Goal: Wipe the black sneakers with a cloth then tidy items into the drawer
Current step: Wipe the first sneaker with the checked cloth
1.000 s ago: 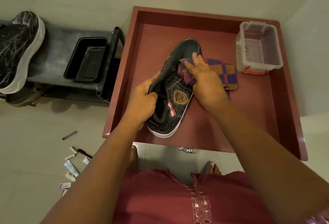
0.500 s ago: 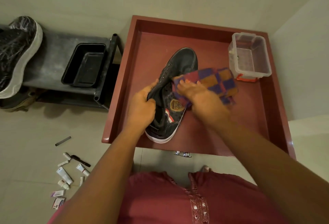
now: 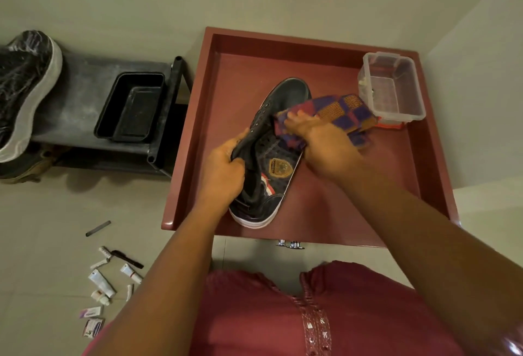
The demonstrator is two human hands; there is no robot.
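Observation:
A black sneaker (image 3: 278, 157) with a gold crest and white sole is held over the open red drawer (image 3: 240, 78). My left hand (image 3: 223, 174) grips its collar at the heel opening. My right hand (image 3: 322, 146) holds a checked purple, red and orange cloth (image 3: 336, 113) against the sneaker's side near the laces. A second black sneaker (image 3: 25, 86) with a thick white sole lies on the grey rack at the far left.
A clear plastic box (image 3: 393, 92) stands in the drawer's back right corner. A black tray (image 3: 131, 106) sits on the grey shoe rack (image 3: 82, 92). Several small tubes (image 3: 102, 285), a pen and packets lie scattered on the floor at lower left.
My right hand with the cloth has slid back from the toe toward the sneaker's middle side. My left hand keeps its grip on the collar.

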